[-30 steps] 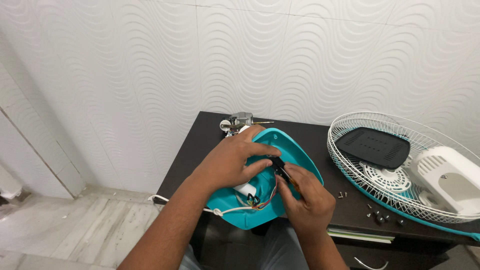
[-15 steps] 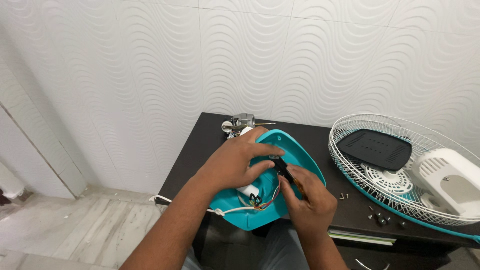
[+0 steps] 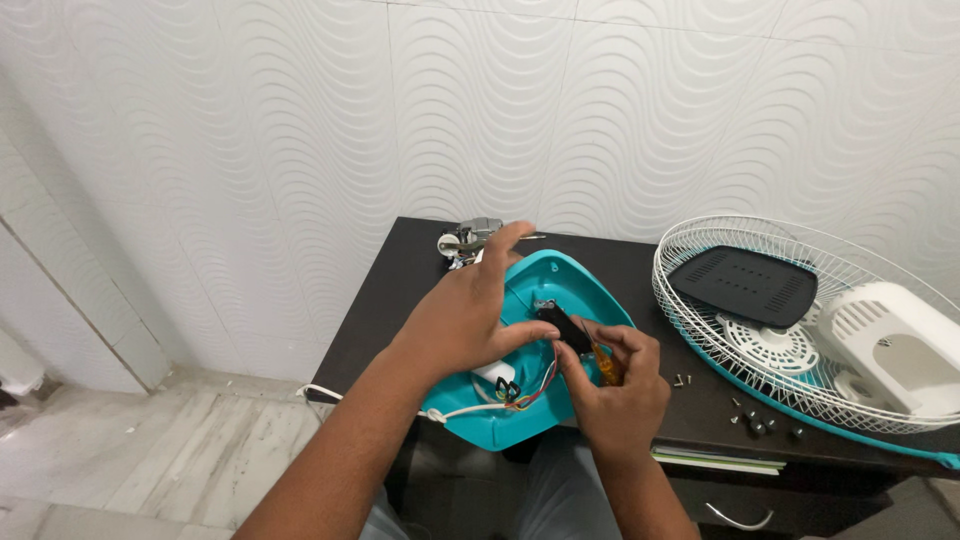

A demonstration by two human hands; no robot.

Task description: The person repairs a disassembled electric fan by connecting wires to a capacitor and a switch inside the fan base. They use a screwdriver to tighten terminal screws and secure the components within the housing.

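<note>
Teal fan base [image 3: 590, 285] is lying open on the dark worktop [image 3: 400, 290], the left hand [image 3: 470, 320] steadying it, fingers spread. The right hand [image 3: 615, 385] is gripping an amber-handled screwdriver [image 3: 600, 362]; keeping it upright and clear of the coloured wires [image 3: 535, 385] seems wise.

Both forearms bare to the frame edge, no sleeves in view; left hand [image 3: 470, 320] and right hand [image 3: 615, 390] ungloved, no rings, watch or bands visible on fingers [image 3: 510, 240] or wrists; short trimmed nails; light grey trousers show below, between the arms.
</note>
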